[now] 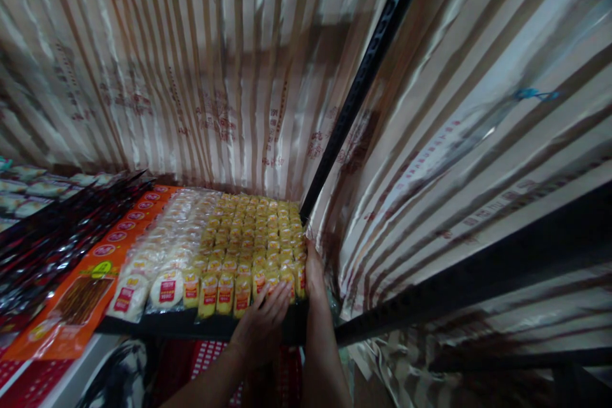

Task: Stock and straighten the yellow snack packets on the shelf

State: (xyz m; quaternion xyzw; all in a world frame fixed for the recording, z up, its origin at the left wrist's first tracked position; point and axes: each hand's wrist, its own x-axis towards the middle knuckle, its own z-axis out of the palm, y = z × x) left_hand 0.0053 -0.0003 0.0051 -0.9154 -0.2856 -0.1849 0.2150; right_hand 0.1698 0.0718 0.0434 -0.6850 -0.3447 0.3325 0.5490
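Rows of small yellow wrapped snack packets (251, 236) fill the right end of a dark shelf (176, 325). My left hand (265, 312) lies with outstretched fingers against the front of the packets near the right. Along the right side of the rows, my right hand (313, 264) is held upright and flat, close to the shelf post; its fingertips are hard to make out. Neither hand is wrapped round a packet. To the left of the yellow rows stand round white wrapped snacks (166, 288) with red labels.
Farther left are orange snack bags (79, 299) and dark shiny packets (62, 223). A black metal post (354, 102) rises at the right corner. Striped plastic sheeting (229, 76) hangs behind. Below the shelf is a red perforated basket (205, 357).
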